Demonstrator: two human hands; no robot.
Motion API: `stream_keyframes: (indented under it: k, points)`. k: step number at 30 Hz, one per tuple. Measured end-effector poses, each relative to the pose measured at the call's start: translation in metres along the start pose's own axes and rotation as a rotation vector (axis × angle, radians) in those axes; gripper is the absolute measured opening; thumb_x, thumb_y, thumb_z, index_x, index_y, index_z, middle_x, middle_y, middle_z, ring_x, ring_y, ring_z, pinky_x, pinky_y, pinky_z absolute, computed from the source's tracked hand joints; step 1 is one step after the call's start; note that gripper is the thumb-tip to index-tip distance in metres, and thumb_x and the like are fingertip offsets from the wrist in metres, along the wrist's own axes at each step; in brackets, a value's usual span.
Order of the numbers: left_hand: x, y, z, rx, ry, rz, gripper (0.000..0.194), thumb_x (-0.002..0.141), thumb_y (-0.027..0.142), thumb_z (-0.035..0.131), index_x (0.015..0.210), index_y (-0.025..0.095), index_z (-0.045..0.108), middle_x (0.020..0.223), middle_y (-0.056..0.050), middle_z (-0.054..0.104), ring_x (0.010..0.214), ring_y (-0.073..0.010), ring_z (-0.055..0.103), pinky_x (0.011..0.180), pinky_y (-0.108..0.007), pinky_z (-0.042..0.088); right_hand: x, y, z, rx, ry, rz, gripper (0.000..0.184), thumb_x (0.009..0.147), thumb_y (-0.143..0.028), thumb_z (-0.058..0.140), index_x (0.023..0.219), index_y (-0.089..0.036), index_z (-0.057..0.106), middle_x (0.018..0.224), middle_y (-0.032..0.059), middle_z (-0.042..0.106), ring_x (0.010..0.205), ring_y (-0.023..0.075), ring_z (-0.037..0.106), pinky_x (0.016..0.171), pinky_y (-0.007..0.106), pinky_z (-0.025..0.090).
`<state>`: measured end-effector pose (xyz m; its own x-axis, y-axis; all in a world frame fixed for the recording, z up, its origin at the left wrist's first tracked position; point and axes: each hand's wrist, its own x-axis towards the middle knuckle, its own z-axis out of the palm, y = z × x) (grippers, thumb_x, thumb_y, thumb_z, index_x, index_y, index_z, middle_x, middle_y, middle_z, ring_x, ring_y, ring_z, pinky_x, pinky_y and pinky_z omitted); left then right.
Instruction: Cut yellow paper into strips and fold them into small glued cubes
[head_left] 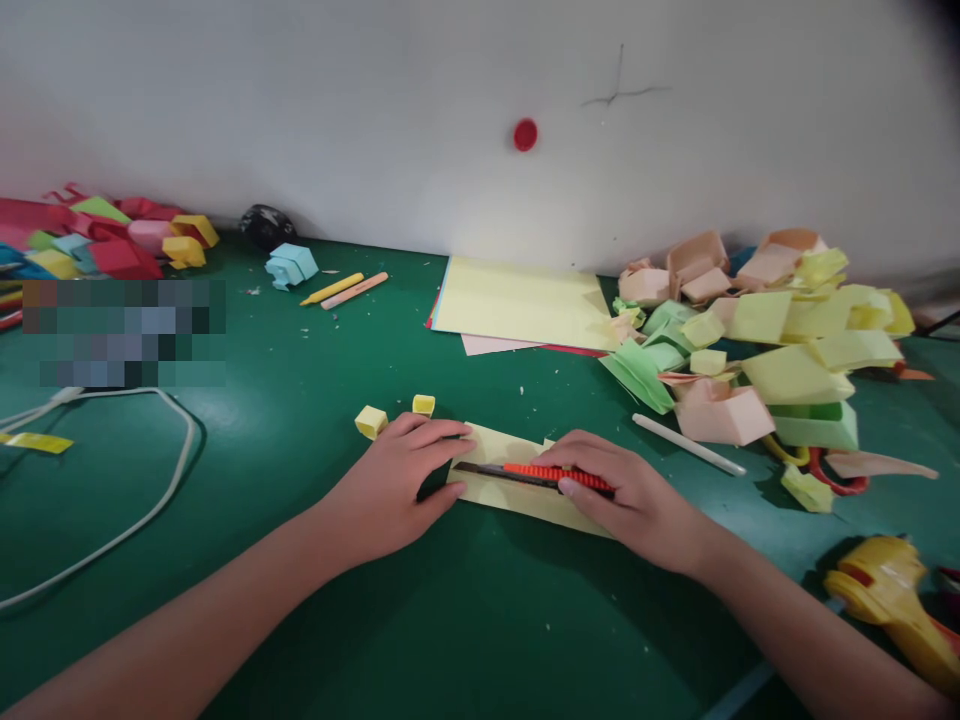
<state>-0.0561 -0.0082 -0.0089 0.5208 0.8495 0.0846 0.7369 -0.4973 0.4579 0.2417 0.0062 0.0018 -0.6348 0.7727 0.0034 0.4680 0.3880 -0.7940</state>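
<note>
A strip of pale yellow paper (501,492) lies flat on the green table (315,360) in front of me. My left hand (397,485) presses on the paper's left end, fingers spread over its top edge. My right hand (630,495) grips an orange utility knife (544,473), whose dark blade lies along the paper and points left toward my left fingers. Two small yellow folded paper pieces (371,421) (424,404) sit just beyond my left hand.
A heap of folded yellow, green and pink paper (772,340) fills the right side, with red-handled scissors (832,478) and a white stick (688,445). Flat paper sheets (525,305) lie by the wall. A white cable (150,490) loops at left; a yellow glue gun (892,600) at lower right.
</note>
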Motion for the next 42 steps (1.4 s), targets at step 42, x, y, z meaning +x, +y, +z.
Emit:
stream_keyframes:
  k: [42]
  points:
    - [0.003, 0.000, 0.006, 0.107, 0.026, -0.002, 0.036, 0.097, 0.031, 0.058, 0.132, 0.033, 0.066, 0.141, -0.004, 0.058, 0.123, -0.0318, 0.048, 0.102, -0.054, 0.045, -0.002, -0.015, -0.002, -0.087, -0.084, 0.092, 0.024, 0.107, -0.040, 0.040, 0.110, -0.027, 0.060, 0.114, 0.0050, 0.060, 0.102, 0.0206, 0.059, 0.092, 0.037, 0.047]
